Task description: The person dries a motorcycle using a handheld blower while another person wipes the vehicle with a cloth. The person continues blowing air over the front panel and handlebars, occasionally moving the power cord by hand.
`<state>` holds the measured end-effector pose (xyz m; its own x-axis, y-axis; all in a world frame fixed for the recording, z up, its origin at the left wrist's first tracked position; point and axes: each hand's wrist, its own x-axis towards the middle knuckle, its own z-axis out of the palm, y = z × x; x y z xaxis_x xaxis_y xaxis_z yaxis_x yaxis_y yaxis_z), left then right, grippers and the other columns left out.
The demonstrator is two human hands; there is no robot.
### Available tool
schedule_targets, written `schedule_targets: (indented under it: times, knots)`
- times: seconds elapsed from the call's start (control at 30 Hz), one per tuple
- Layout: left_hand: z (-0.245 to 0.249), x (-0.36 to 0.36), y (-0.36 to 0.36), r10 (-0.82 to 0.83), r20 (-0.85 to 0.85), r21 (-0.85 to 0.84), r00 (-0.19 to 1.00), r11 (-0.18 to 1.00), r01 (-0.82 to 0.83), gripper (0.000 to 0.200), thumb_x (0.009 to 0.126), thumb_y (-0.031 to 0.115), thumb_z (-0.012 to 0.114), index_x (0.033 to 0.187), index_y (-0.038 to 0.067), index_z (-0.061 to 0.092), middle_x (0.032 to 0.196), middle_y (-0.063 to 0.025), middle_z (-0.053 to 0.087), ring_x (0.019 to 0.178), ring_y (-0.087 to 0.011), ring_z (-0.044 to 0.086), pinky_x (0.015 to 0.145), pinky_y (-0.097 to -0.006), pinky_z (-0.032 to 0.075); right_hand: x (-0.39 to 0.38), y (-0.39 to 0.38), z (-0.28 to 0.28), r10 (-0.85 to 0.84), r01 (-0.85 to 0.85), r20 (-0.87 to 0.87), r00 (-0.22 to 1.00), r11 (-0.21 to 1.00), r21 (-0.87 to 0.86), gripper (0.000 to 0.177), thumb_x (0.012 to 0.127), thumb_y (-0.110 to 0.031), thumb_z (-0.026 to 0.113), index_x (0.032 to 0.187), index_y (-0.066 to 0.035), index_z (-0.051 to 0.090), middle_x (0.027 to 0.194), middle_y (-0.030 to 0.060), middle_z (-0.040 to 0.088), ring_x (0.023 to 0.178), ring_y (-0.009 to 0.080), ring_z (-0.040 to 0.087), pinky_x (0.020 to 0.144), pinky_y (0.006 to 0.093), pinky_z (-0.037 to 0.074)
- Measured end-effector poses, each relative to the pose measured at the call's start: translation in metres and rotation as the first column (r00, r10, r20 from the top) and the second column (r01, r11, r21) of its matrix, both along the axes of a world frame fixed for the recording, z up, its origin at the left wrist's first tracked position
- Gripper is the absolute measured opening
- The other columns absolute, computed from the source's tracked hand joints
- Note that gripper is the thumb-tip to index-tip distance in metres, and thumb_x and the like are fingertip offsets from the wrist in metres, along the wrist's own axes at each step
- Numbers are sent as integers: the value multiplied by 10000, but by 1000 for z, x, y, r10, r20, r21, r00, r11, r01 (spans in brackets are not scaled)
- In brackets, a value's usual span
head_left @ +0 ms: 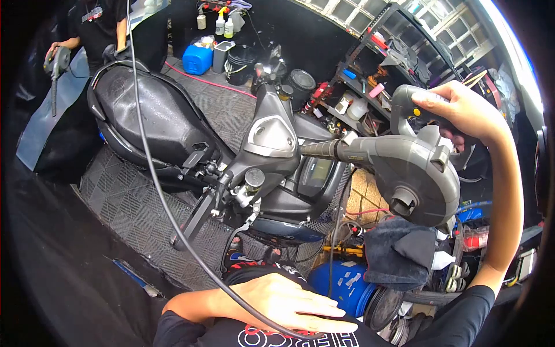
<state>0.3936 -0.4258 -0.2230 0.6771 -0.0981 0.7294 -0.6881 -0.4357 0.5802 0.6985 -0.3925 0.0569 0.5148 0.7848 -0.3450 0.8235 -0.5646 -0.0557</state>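
Observation:
My right hand (462,110) grips the top handle of a grey leaf blower (413,168), the thumb beside a yellow button. The blower's ribbed black nozzle (321,150) points left at the front of a dark motor scooter (272,136), close to its silver panel. Against the front of my black shirt lies my left hand (277,301), flat with its fingers stretched out. A long dark cable (151,162) hangs down from the top of the view and crosses in front of this hand. The scooter's black seat (144,107) is toward the upper left.
At the upper left another person's hand (58,47) holds a second blower (56,66). A blue jerrycan (198,59) and black buckets (238,62) line the back wall. A cluttered shelf rack (370,95) stands right. Near me are a blue drum (342,283) and dark towels (399,254).

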Motion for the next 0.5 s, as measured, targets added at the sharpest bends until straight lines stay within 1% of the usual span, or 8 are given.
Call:
schedule_targets:
  times: [0.07,0.1,0.2,0.23,0.33,0.47,0.5]
  knots:
    - [-1,2,0,45,10,53,999,998,-45,601,966,191,616,1559,205,519,1335,-59,686,1059,-195,740,759,-307,618,-11,-3,0,7,-7,18,1000,1000,2,588,1000,-588,612,1066,-22,758,517,14,540,394,92,545,428,267,453]
    - [0,5,1,81,22,39,996,996,-82,430,977,203,661,1404,237,695,1257,4,735,1033,-116,747,709,-224,571,-14,-3,0,14,-13,17,1000,1000,-2,586,1000,-582,615,1054,-16,756,514,14,537,391,94,544,424,268,453]
    - [5,3,4,53,-47,69,997,996,-49,451,953,197,670,1402,232,697,1212,3,740,1015,-115,748,710,-230,574,-22,-3,3,17,-17,14,1000,1000,-8,578,999,-565,628,1020,0,749,505,17,532,379,97,541,405,268,445]
    - [3,4,4,41,-24,35,999,999,-40,473,933,201,671,1405,216,695,1179,-3,742,998,-113,747,700,-233,574,-24,-2,4,16,-16,13,1000,1000,-10,576,999,-560,633,1010,5,747,503,18,531,376,98,540,398,267,442]
    - [0,8,5,46,48,8,998,999,-46,469,934,192,661,1401,200,699,1174,-9,741,980,-114,746,690,-233,572,-33,-1,8,27,-25,42,999,999,-46,574,996,-553,643,990,12,743,509,21,537,375,103,547,380,261,431]
    - [0,5,4,54,20,-37,998,998,-53,456,937,169,652,1388,195,709,1155,-6,740,969,-109,744,679,-228,563,-43,0,11,35,-29,68,997,995,-91,592,992,-578,636,948,5,731,523,23,548,379,104,557,377,254,445]
    - [-2,5,3,57,5,-53,998,997,-56,454,937,165,652,1385,196,711,1151,-5,740,968,-107,743,676,-226,561,-47,1,11,17,-8,86,996,994,-108,601,991,-588,633,948,4,729,520,18,544,381,97,556,377,246,449]
